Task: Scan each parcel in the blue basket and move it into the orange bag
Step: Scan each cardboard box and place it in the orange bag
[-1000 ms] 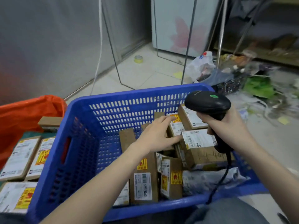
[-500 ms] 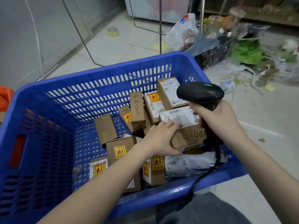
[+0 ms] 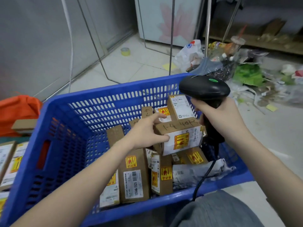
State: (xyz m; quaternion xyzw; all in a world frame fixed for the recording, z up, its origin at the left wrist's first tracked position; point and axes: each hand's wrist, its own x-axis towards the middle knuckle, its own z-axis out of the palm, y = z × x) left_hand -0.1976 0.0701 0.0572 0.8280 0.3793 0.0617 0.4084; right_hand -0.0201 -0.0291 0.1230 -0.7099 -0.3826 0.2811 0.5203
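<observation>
Two hands at blue basket (image 3: pixel 68 112): left hand (image 3: pixel 144 133) pinching marked parcel (image 3: pixel 180 136) by its left end, long axis left-right, atop pile; right hand (image 3: pixel 218 117) clamped on scanner (image 3: pixel 204 89) just right; orange bag (image 3: pixel 18 110) far left.

- The scene is seen from one head-worn camera, directed forward and down.
- The blue basket (image 3: pixel 68 122) is viewed closely, with floor seen behind.
</observation>
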